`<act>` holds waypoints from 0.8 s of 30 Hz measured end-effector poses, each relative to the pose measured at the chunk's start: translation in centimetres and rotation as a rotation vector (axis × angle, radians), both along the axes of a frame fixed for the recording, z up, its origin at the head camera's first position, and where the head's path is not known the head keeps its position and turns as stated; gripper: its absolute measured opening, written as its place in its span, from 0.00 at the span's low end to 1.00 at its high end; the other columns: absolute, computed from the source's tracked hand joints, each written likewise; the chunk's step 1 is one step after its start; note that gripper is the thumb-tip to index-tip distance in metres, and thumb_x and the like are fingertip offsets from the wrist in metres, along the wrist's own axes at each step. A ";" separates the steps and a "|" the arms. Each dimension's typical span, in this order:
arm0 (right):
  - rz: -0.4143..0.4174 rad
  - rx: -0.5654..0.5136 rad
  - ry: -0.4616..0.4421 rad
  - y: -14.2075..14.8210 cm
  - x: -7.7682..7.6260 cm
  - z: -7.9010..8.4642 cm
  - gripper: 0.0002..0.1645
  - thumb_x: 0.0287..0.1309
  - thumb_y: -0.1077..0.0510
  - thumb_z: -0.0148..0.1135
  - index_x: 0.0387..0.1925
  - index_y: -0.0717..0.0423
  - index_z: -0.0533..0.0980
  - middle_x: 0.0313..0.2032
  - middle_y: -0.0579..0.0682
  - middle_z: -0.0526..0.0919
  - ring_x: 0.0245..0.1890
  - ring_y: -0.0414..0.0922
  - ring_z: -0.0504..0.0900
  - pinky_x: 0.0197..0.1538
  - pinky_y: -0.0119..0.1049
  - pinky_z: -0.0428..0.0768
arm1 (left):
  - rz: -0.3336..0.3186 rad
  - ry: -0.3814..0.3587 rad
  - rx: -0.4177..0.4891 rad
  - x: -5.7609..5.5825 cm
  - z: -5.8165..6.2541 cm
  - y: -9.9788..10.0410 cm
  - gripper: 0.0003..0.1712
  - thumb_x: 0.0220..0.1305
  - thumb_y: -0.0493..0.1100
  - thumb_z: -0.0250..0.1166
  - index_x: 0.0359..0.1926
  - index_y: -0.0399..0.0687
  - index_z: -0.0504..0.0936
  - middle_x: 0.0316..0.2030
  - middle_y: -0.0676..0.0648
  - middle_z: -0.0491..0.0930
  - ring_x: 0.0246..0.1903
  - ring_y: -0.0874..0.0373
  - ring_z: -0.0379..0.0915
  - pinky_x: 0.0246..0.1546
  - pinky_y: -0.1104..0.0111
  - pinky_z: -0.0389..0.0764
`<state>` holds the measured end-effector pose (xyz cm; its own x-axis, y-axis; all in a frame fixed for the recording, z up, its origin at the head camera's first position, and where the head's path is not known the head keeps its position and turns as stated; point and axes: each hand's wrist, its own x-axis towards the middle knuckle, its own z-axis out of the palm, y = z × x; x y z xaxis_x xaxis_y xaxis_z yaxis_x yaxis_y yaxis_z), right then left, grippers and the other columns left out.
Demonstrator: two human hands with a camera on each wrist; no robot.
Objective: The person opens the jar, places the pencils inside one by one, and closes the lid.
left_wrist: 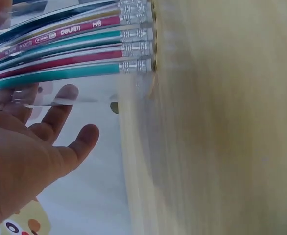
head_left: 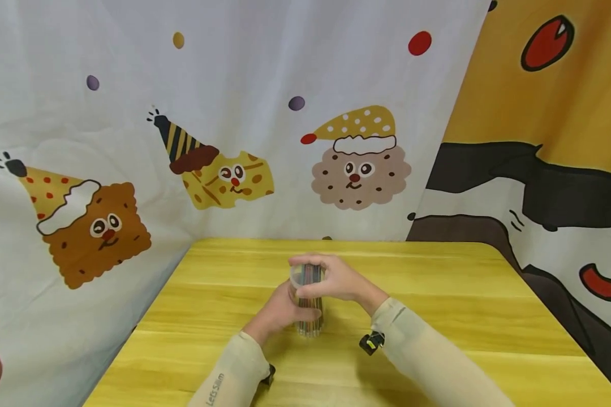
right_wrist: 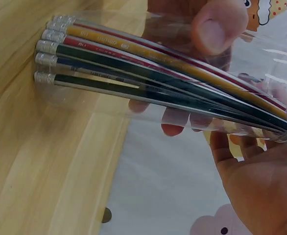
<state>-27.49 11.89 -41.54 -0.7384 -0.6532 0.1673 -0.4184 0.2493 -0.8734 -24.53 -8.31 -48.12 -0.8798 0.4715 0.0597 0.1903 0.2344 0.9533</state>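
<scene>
A clear plastic tube (head_left: 305, 331) of pencils stands upright on the table, close to its middle. Inside are several pencils (right_wrist: 133, 56) in dark green, red, yellow and blue, their silver-banded eraser ends (left_wrist: 136, 49) at the bottom. My left hand (head_left: 279, 307) holds the tube around its middle, thumb across the front and fingers behind it. At the top, my right hand (head_left: 338, 278) grips around the tube's round rim (head_left: 293, 277), thumb on the near side and fingers over the far side. Whether a lid sits there I cannot tell.
The yellow wood-grain table (head_left: 209, 294) extends on all sides of the tube. Behind it hangs a white curtain (head_left: 244, 73) printed with cartoon biscuits and cheese. Dark camera mounts (head_left: 371, 342) sit at both wrists.
</scene>
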 end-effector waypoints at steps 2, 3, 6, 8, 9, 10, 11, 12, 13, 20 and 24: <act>-0.009 0.000 0.011 -0.2 0.1 0.0 0.40 0.59 0.49 0.79 0.72 0.34 0.76 0.75 0.44 0.75 0.69 0.49 0.78 0.66 0.45 0.83 | 0.004 0.018 -0.007 -0.1 0.0 0.0 0.42 0.62 0.45 0.80 0.75 0.62 0.72 0.72 0.54 0.76 0.72 0.49 0.72 0.75 0.44 0.71; -0.017 0.001 0.019 -0.3 0.2 0.0 0.40 0.59 0.49 0.79 0.72 0.33 0.76 0.76 0.44 0.74 0.70 0.50 0.77 0.67 0.46 0.82 | 0.007 0.030 -0.010 0.0 -0.1 0.0 0.42 0.63 0.46 0.80 0.75 0.62 0.72 0.71 0.54 0.77 0.71 0.49 0.73 0.74 0.45 0.74; -0.054 0.003 0.040 -0.6 0.5 -0.1 0.39 0.61 0.48 0.78 0.73 0.32 0.76 0.77 0.43 0.73 0.72 0.52 0.75 0.69 0.50 0.82 | 0.040 0.064 -0.031 0.2 -0.2 0.2 0.43 0.63 0.51 0.80 0.75 0.62 0.71 0.69 0.53 0.78 0.68 0.50 0.77 0.70 0.48 0.79; -0.092 0.005 0.062 -0.8 0.8 -0.3 0.38 0.62 0.47 0.77 0.73 0.32 0.76 0.77 0.44 0.72 0.73 0.53 0.75 0.69 0.52 0.82 | 0.073 0.079 -0.043 0.4 -0.3 0.3 0.45 0.62 0.53 0.80 0.76 0.61 0.69 0.69 0.52 0.78 0.68 0.49 0.77 0.69 0.47 0.79; -0.109 0.000 0.071 -0.9 1.0 -0.3 0.38 0.62 0.46 0.77 0.73 0.33 0.76 0.77 0.45 0.72 0.73 0.54 0.74 0.69 0.53 0.81 | 0.091 0.081 -0.045 0.5 -0.3 0.4 0.46 0.62 0.54 0.81 0.77 0.61 0.69 0.70 0.52 0.78 0.68 0.49 0.76 0.69 0.47 0.79; -0.132 -0.002 0.085 -1.1 1.2 -0.4 0.38 0.62 0.46 0.77 0.73 0.33 0.76 0.76 0.45 0.73 0.73 0.54 0.74 0.69 0.54 0.82 | 0.108 0.089 -0.048 0.6 -0.4 0.5 0.47 0.61 0.55 0.81 0.77 0.61 0.68 0.70 0.52 0.77 0.69 0.48 0.76 0.70 0.46 0.78; -0.156 -0.002 0.101 -1.2 1.4 -0.5 0.38 0.62 0.46 0.77 0.72 0.33 0.76 0.76 0.44 0.73 0.74 0.54 0.74 0.68 0.54 0.82 | 0.120 0.095 -0.044 0.7 -0.4 0.6 0.48 0.61 0.55 0.81 0.78 0.61 0.67 0.71 0.52 0.77 0.70 0.48 0.75 0.70 0.45 0.78; -0.179 -0.005 0.112 -1.3 1.5 -0.5 0.37 0.62 0.46 0.77 0.72 0.33 0.77 0.75 0.44 0.74 0.74 0.53 0.73 0.68 0.54 0.82 | 0.133 0.098 -0.040 0.8 -0.4 0.7 0.49 0.61 0.55 0.81 0.79 0.61 0.67 0.71 0.52 0.76 0.70 0.47 0.75 0.71 0.44 0.77; -0.204 -0.005 0.129 -1.5 1.7 -0.6 0.37 0.61 0.46 0.77 0.72 0.33 0.77 0.74 0.44 0.75 0.74 0.52 0.73 0.68 0.54 0.82 | 0.149 0.098 -0.040 0.9 -0.4 0.8 0.50 0.61 0.55 0.81 0.79 0.62 0.66 0.71 0.52 0.76 0.71 0.47 0.74 0.72 0.44 0.76; -0.332 -0.022 0.210 -2.5 2.7 -1.0 0.38 0.60 0.43 0.78 0.70 0.38 0.79 0.70 0.45 0.79 0.72 0.50 0.75 0.69 0.53 0.82 | 0.203 0.129 -0.043 1.4 -0.5 1.1 0.49 0.60 0.55 0.82 0.78 0.61 0.67 0.68 0.52 0.79 0.68 0.48 0.76 0.70 0.45 0.77; -0.269 0.018 0.171 -1.9 2.5 -0.7 0.39 0.61 0.41 0.77 0.73 0.37 0.76 0.74 0.48 0.76 0.73 0.53 0.74 0.69 0.52 0.81 | 0.131 0.117 -0.016 0.9 -0.7 0.8 0.43 0.61 0.49 0.81 0.74 0.61 0.70 0.66 0.53 0.79 0.66 0.50 0.77 0.68 0.47 0.79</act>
